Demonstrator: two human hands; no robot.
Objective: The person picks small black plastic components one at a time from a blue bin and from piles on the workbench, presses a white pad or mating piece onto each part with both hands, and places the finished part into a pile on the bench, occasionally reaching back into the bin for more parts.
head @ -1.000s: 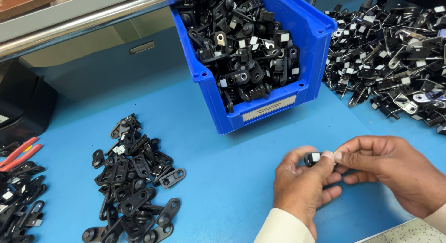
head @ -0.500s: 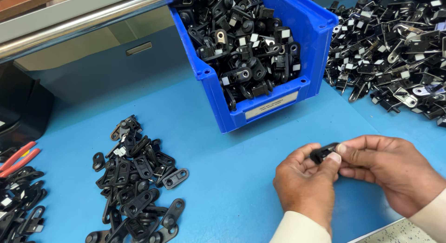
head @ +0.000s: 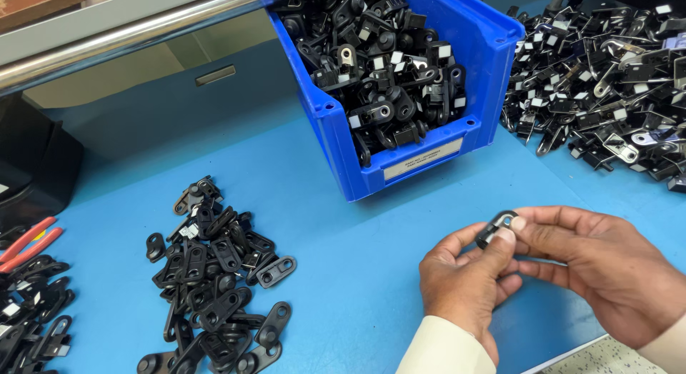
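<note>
Clip (head: pixel 496 227), small and black, sat pinched between both hands low at the right, held above the blue table (head: pixel 357 274). Left hand (head: pixel 464 281) pressed it with thumb and forefinger from below; right hand (head: pixel 607 270) gripped its upper end with thumb and fingertips, the other fingers loosely curled. Left of them a heap of flat black parts (head: pixel 214 274) lay on the table, red pliers (head: pixel 28 242) at the far left edge. Beyond stood a blue bin (head: pixel 421 160) full of clips, with a loose pile (head: pixel 607 81) to its right
</note>
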